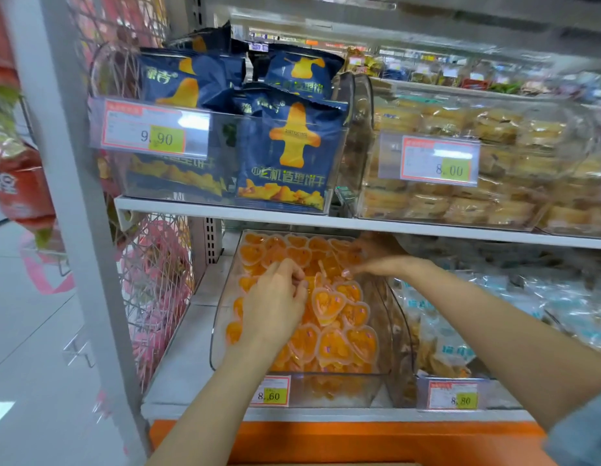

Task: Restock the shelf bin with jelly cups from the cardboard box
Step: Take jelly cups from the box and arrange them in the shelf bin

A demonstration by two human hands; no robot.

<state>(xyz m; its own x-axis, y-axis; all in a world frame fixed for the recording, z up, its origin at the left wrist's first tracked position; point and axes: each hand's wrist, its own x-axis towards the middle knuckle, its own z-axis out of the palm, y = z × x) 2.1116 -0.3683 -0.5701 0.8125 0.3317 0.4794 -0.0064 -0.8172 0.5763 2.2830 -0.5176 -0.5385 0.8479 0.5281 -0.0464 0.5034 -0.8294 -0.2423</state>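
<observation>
Nearest us ran an orange ledge (326, 438), and a grey sleeve (584, 432) showed on the right arm at the frame's edge. Above the ledge, well short of the fingers, an 8.60 price tag (270, 391) sat on the front wall of the clear shelf bin (343, 385) on the lower shelf. The bin was heaped with heart-shaped orange jelly cups (329, 307) — they lay under and around both hands.

Our left hand (275, 304) rested palm down on the heap toward the bin's left wall. Its fingers (290, 269) were bent and close together over the cups, with the thumb beside a cup's rim. Whether they pinched a cup we could not tell. Just right of those fingers a few cups lay tilted up toward us.

Farther in, our right hand (376, 264) reached across from the right, blurred. Its fingers were apart and fairly straight above the cups at the back, gripping nothing we could see.

Right of the right fingertips stood a neighbouring bin of pale packets (453, 351) with an 8.80 tag (453, 396). Left of the left fingers, beyond the grey upright, hung a wire rack (154, 280) with pink goods. Above the fingers, on the upper shelf (225, 210), a bin held navy biscuit packets (285, 153) behind a 9.90 tag (144, 131) — and to its right, wrapped golden cakes (460, 193) sat behind an 8.00 tag (440, 161).
</observation>
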